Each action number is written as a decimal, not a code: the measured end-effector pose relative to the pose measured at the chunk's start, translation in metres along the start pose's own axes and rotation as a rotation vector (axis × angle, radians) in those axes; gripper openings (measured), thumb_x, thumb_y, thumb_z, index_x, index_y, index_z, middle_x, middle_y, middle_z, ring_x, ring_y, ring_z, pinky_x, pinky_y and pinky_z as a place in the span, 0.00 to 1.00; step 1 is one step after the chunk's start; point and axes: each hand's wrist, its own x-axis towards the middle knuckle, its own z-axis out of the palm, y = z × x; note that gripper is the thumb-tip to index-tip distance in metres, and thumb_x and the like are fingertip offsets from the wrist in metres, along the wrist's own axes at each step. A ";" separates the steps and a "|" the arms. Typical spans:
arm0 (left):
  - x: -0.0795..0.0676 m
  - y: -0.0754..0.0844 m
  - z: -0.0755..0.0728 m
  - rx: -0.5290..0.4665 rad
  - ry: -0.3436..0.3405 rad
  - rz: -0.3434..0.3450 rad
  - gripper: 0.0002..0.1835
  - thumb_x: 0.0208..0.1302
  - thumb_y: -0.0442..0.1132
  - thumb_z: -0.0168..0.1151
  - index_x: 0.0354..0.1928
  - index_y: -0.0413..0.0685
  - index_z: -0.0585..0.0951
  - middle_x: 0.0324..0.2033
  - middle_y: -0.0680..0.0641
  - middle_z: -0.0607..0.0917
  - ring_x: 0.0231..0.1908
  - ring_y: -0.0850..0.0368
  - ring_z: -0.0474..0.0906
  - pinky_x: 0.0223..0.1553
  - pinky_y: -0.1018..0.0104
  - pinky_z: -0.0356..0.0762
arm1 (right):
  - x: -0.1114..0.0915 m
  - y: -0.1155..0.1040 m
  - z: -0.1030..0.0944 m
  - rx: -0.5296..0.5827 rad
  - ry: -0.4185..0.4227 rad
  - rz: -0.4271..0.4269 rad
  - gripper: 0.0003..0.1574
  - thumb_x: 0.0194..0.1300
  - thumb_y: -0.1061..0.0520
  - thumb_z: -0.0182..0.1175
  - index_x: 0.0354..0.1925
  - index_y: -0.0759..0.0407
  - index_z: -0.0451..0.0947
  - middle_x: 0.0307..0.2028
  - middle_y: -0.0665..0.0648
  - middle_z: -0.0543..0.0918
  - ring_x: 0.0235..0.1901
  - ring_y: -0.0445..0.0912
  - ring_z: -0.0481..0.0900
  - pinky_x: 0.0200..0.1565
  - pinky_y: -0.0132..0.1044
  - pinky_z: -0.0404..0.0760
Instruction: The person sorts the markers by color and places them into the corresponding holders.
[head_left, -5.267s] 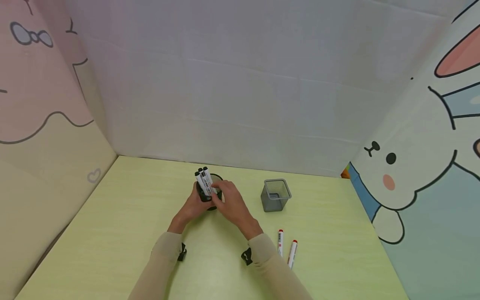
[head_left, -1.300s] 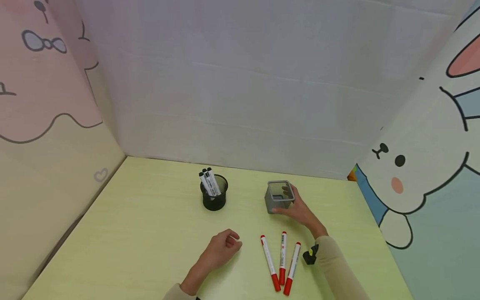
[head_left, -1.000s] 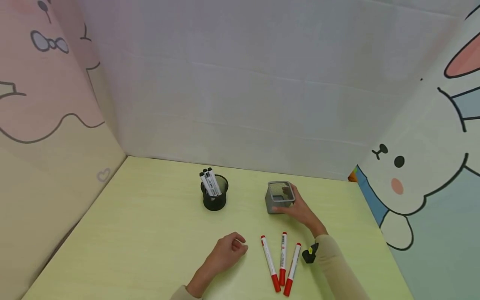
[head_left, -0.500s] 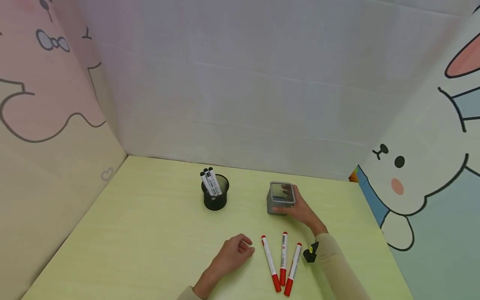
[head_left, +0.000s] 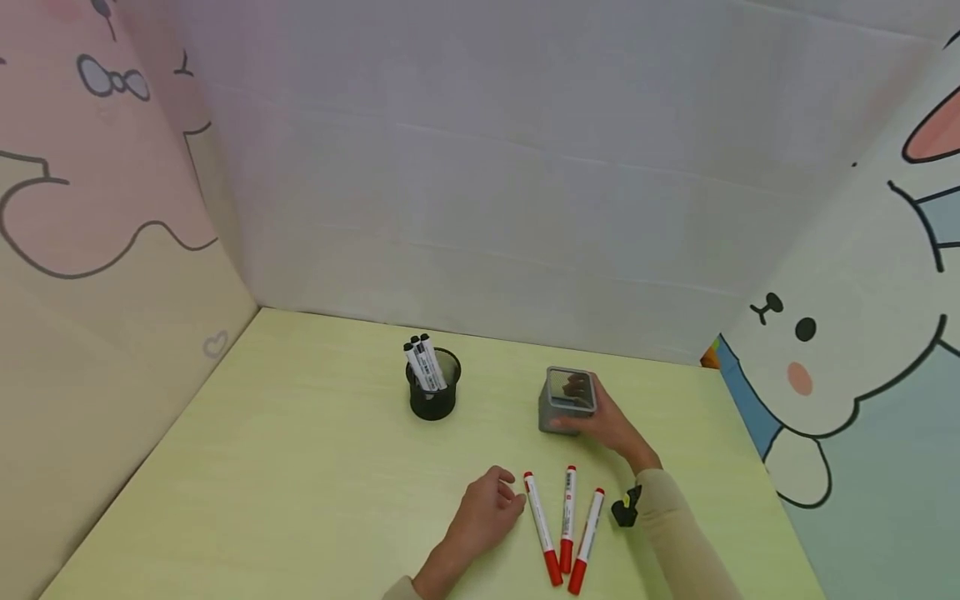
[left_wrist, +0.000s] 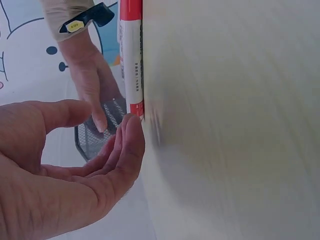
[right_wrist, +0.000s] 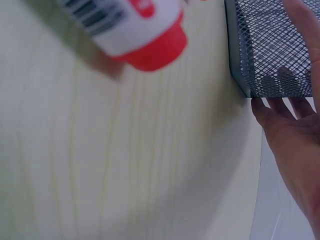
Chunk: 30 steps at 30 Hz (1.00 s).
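My right hand (head_left: 611, 425) grips a square grey mesh pen holder (head_left: 555, 417) on the table, thumb along the near side and fingers round the far side. In the right wrist view several fingertips (right_wrist: 261, 112) press against the mesh. My left hand (head_left: 483, 517) is loosely curved and holds nothing, fingertips close to the leftmost red-capped marker (head_left: 538, 517). In the left wrist view a gap shows between thumb and fingers, with the marker (left_wrist: 132, 62) just beyond. Two more red-capped markers, a middle one (head_left: 567, 508) and a right one (head_left: 590, 533), lie beside it.
A round black mesh pen cup (head_left: 432, 407) stands at the back, with several black-capped white markers (head_left: 426, 367) leaning in it. White cloth (head_left: 480, 208) rises behind the table (head_left: 300, 467); cartoon-printed panels flank both sides.
Both hands have left the black cup, where they were on the black-capped markers. My right hand now holds the grey pen holder; my left has drifted right toward the red-capped markers.
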 end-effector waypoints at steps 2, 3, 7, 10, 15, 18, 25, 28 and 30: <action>0.001 0.000 0.004 0.026 0.016 -0.014 0.14 0.66 0.36 0.69 0.49 0.37 0.79 0.33 0.51 0.79 0.32 0.57 0.77 0.35 0.64 0.79 | 0.001 0.002 0.000 0.005 -0.002 0.000 0.53 0.57 0.63 0.78 0.71 0.70 0.58 0.65 0.73 0.72 0.62 0.63 0.72 0.64 0.60 0.68; 0.001 0.000 0.006 0.041 0.026 -0.016 0.14 0.66 0.36 0.70 0.48 0.37 0.79 0.33 0.51 0.79 0.32 0.58 0.76 0.34 0.64 0.78 | 0.001 0.003 0.000 0.006 -0.004 0.003 0.53 0.57 0.63 0.78 0.71 0.70 0.58 0.65 0.73 0.72 0.63 0.63 0.72 0.64 0.61 0.68; 0.002 -0.002 0.015 0.099 0.061 -0.005 0.15 0.65 0.37 0.71 0.47 0.36 0.79 0.32 0.50 0.77 0.30 0.59 0.73 0.32 0.65 0.74 | 0.001 0.004 0.000 0.011 -0.012 0.009 0.53 0.57 0.63 0.78 0.71 0.69 0.58 0.65 0.73 0.72 0.63 0.64 0.71 0.64 0.62 0.67; 0.003 -0.001 0.021 0.133 0.063 -0.012 0.18 0.64 0.38 0.71 0.49 0.34 0.79 0.31 0.49 0.77 0.30 0.58 0.72 0.31 0.63 0.74 | 0.001 0.003 0.000 0.014 -0.012 0.005 0.53 0.57 0.64 0.77 0.72 0.70 0.58 0.65 0.74 0.72 0.62 0.63 0.72 0.64 0.62 0.67; 0.002 0.005 0.030 0.179 0.050 -0.032 0.25 0.63 0.39 0.72 0.52 0.26 0.76 0.38 0.40 0.79 0.37 0.44 0.78 0.41 0.49 0.80 | 0.004 0.013 0.002 0.009 -0.002 0.003 0.54 0.57 0.64 0.77 0.72 0.70 0.58 0.64 0.74 0.72 0.61 0.62 0.72 0.63 0.58 0.69; 0.003 0.007 0.035 0.208 0.062 -0.029 0.27 0.63 0.38 0.72 0.54 0.22 0.75 0.44 0.33 0.79 0.43 0.35 0.80 0.47 0.42 0.79 | 0.007 0.027 0.003 0.007 0.008 0.002 0.54 0.57 0.63 0.77 0.73 0.67 0.58 0.65 0.72 0.72 0.62 0.62 0.72 0.62 0.54 0.70; 0.009 0.009 0.043 0.214 0.074 -0.073 0.31 0.60 0.37 0.75 0.56 0.23 0.72 0.45 0.34 0.77 0.39 0.40 0.80 0.44 0.45 0.81 | 0.011 0.047 0.003 -0.012 0.017 -0.006 0.53 0.58 0.60 0.78 0.73 0.60 0.59 0.65 0.67 0.73 0.63 0.59 0.72 0.62 0.47 0.71; 0.011 0.010 0.047 0.238 0.076 -0.095 0.33 0.58 0.37 0.77 0.56 0.23 0.71 0.43 0.34 0.77 0.37 0.43 0.79 0.43 0.47 0.82 | 0.011 0.048 0.002 -0.001 0.020 -0.012 0.53 0.57 0.59 0.78 0.73 0.59 0.60 0.65 0.66 0.73 0.63 0.58 0.72 0.62 0.46 0.72; 0.012 0.010 0.048 0.267 0.077 -0.099 0.34 0.56 0.36 0.78 0.56 0.23 0.70 0.43 0.34 0.77 0.37 0.43 0.80 0.43 0.48 0.82 | 0.011 0.049 0.002 0.000 0.016 -0.017 0.52 0.58 0.58 0.78 0.72 0.58 0.60 0.65 0.66 0.73 0.62 0.57 0.72 0.61 0.45 0.72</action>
